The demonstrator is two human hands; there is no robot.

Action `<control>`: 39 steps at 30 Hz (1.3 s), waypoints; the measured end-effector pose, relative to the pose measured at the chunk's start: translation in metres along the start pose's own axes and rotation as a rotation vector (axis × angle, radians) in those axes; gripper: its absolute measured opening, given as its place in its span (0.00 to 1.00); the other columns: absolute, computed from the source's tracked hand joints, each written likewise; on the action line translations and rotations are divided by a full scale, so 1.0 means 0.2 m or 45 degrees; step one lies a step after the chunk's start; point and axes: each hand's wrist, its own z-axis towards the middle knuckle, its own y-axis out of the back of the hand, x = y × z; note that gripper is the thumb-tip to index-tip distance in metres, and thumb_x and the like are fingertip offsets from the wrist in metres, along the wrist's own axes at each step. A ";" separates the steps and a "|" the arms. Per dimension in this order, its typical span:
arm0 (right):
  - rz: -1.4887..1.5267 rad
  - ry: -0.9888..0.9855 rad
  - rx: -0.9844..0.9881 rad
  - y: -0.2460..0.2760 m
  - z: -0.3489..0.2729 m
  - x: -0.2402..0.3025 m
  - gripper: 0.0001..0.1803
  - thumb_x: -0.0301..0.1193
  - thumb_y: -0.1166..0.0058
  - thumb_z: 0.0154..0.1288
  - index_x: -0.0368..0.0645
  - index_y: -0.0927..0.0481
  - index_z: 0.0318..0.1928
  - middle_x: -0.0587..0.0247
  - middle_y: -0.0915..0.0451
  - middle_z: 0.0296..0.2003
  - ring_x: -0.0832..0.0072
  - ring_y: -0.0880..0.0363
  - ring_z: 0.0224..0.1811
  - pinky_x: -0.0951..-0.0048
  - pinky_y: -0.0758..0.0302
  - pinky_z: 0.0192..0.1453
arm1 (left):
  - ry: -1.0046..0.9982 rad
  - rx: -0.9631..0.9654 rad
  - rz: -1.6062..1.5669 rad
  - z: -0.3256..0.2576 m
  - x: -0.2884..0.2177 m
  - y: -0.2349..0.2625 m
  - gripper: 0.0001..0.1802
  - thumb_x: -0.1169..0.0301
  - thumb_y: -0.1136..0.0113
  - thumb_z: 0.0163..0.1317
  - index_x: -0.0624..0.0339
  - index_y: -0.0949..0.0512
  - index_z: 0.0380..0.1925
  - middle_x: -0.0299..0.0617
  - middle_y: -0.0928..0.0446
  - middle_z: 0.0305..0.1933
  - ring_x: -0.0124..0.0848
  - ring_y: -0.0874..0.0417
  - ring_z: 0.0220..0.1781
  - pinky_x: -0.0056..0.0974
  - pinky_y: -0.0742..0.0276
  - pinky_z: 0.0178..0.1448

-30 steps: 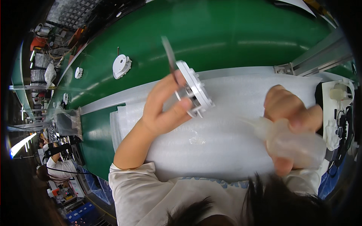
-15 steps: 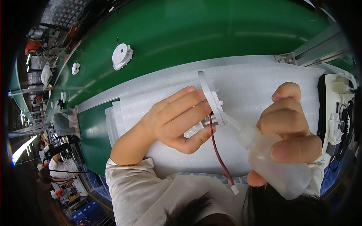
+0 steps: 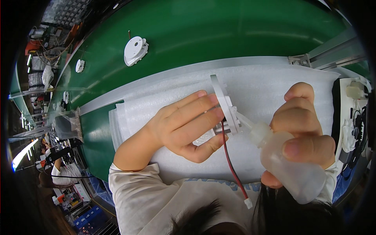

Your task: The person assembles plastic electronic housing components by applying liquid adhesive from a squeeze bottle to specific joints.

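My left hand grips a white round plastic housing that is turned edge-on, its ribbed side facing right. From the housing hangs a red and black cable, ending in a small white connector. Wrapped round a translucent squeeze bottle is my right hand, thumb on the bottle's side. The bottle tilts up to the left, and its narrow nozzle reaches the housing's ribbed side; whether the tip touches is too small to tell. Part of the housing is hidden behind my left fingers.
White foam sheeting covers the bench under my hands. Beyond a metal rail lies a green conveyor belt carrying a similar white housing and smaller white parts. A metal post stands at the right. Another person sits far left.
The housing, cable and bottle have shifted slightly to the right in my hands. On the belt, the white housing has moved right and away from me.
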 end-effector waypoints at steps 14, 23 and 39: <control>-0.064 0.193 -0.212 -0.10 -0.02 -0.03 0.19 0.43 0.41 0.51 0.49 0.33 0.37 0.63 0.30 0.23 0.75 0.39 0.20 0.60 0.46 0.41 | 0.210 -0.064 -0.211 -0.04 0.01 0.01 0.13 0.74 0.35 0.39 0.66 0.26 0.26 0.59 0.29 0.40 0.48 0.25 0.37 0.46 0.22 0.42; -0.101 0.222 -0.253 -0.11 -0.03 -0.01 0.20 0.45 0.41 0.50 0.51 0.32 0.38 0.64 0.30 0.22 0.76 0.40 0.19 0.61 0.44 0.41 | 0.391 -0.014 -0.565 -0.04 0.06 0.04 0.25 0.75 0.36 0.45 0.65 0.31 0.45 0.59 0.30 0.44 0.49 0.24 0.43 0.43 0.25 0.44; -0.147 0.391 -0.368 -0.16 -0.05 -0.06 0.19 0.47 0.45 0.54 0.55 0.35 0.41 0.68 0.34 0.24 0.76 0.39 0.21 0.60 0.45 0.45 | 0.374 -0.417 -0.444 -0.03 0.02 -0.02 0.43 0.73 0.28 0.36 0.65 0.42 0.53 0.53 0.33 0.49 0.38 0.27 0.51 0.39 0.30 0.53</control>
